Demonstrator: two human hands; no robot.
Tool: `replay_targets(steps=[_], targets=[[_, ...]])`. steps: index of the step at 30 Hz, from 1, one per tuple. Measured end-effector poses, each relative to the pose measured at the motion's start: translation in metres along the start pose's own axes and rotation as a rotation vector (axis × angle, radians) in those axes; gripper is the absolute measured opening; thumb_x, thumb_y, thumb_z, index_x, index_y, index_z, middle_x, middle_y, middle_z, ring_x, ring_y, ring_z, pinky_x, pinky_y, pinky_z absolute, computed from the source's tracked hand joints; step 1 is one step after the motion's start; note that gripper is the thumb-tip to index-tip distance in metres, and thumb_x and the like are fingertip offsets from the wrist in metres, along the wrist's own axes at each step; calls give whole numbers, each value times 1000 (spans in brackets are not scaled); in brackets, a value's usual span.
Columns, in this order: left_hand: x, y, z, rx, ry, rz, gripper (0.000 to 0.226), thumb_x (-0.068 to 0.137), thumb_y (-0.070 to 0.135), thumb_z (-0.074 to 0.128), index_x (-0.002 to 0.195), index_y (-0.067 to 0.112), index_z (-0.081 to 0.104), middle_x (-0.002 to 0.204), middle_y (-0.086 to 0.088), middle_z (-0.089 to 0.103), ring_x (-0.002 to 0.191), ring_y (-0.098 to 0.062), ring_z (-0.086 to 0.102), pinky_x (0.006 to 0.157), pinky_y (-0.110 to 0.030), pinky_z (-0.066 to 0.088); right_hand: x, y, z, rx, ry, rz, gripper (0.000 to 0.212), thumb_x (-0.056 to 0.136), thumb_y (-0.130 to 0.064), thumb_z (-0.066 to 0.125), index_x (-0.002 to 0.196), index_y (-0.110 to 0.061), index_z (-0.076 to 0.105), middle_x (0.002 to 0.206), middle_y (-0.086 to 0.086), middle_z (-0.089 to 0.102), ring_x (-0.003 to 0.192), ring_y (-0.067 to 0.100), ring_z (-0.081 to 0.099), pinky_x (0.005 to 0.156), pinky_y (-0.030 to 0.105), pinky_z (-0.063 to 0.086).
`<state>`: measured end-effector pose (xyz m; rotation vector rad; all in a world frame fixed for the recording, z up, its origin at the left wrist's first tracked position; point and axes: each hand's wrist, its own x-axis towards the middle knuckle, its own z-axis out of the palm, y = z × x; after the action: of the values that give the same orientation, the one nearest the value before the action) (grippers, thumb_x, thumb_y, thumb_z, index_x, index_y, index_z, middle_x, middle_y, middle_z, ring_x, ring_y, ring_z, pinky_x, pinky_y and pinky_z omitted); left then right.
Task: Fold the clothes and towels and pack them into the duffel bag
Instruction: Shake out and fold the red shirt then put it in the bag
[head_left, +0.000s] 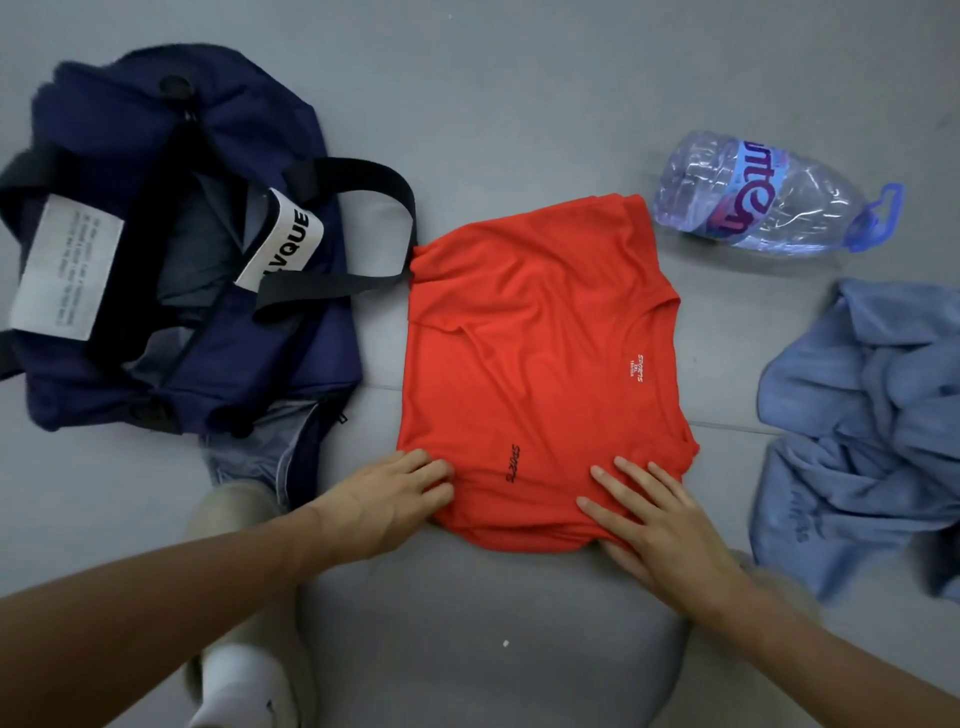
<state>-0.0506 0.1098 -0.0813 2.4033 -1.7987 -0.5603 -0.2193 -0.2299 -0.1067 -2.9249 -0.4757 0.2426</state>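
Note:
A red T-shirt (540, 364) lies folded into a rough rectangle in the middle of the grey cushion surface, its collar toward the right. My left hand (387, 499) rests at its near left corner with fingertips on the cloth. My right hand (649, 514) lies flat with straight fingers on its near right edge. A navy duffel bag (156, 249) sits open at the left, with grey cloth inside and black straps draped over it. A crumpled light blue garment (862, 436) lies at the right.
A large, empty plastic water bottle (769, 197) with a blue handle lies on its side behind the shirt at the right. My knee and a white-socked foot (239, 680) show at the lower left beside the cushion's edge.

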Motion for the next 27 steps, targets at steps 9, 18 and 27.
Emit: replay_targets(steps=[9, 18, 27], targets=[[-13, 17, -14, -243, 19, -212, 17, 87, 13, 54, 95, 22, 41, 82, 1, 55, 68, -22, 54, 59, -34, 46, -13, -9, 2, -34, -68, 14, 59, 84, -34, 57, 143, -28, 54, 153, 7, 45, 140, 34, 42, 111, 56, 31], [-12, -5, -42, -436, -138, -220, 5, 92, 33, 41, 92, 32, 36, 80, 6, 56, 72, -21, 55, 65, -32, 37, -16, -21, -56, 483, -40, 282, 52, 79, -35, 53, 131, -39, 52, 117, -13, 70, 99, 6, 67, 85, 16, 51], [51, -87, -98, -402, 145, -474, 14, 94, 33, 47, 94, 25, 59, 88, 4, 67, 88, -28, 64, 74, -41, 50, 116, 50, -106, 391, 180, 469, 33, 86, -26, 58, 116, -31, 69, 114, -6, 73, 100, 14, 61, 85, 25, 41]])
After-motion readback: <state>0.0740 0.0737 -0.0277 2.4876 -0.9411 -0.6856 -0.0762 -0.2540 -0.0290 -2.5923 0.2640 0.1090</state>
